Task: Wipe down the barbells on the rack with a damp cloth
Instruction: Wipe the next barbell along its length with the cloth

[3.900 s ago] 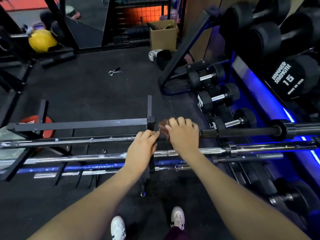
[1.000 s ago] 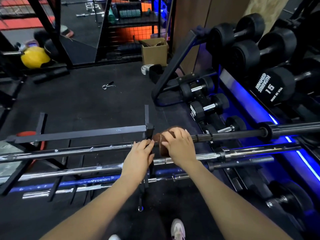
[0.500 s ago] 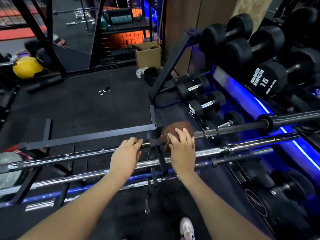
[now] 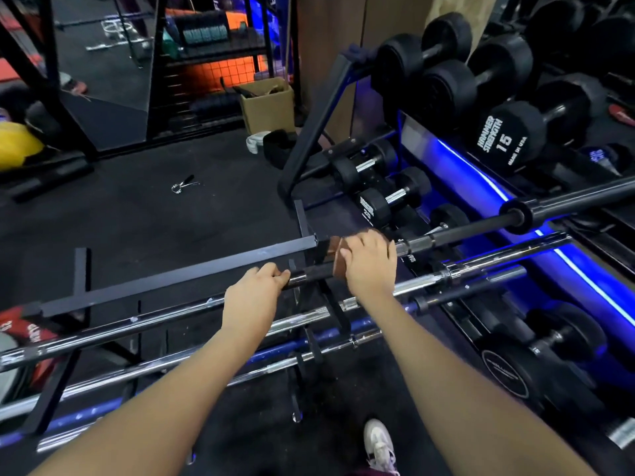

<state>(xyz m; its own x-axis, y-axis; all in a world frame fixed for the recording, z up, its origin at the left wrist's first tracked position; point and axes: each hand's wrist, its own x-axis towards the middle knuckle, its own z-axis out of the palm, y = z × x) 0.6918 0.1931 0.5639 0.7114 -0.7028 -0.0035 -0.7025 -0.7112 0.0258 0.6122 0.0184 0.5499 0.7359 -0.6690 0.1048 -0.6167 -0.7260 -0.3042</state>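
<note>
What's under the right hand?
A brown cloth, gripped by the right hand around the black barbell. The bar section beneath the cloth is hidden.

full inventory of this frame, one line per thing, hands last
top barbell: 1, black, highest rack slot, both hands on it
cloth: 1, brown, wrapped on the top barbell under the right hand
lower barbells: several, chrome, plus a blue one, stacked below on the rack; exact count unclear
barbell rack: 1, black, centre
dumbbells: many, black, on a blue-lit rack at right; one reads 15
cardboard box: 1, tan, on the floor at the back
spring collar: 1, metal, on the black floor
yellow ball: 1, left edge
shoe: 1, white, bottom edge
left hand: grips the top barbell
right hand: presses the cloth on the bar
</note>
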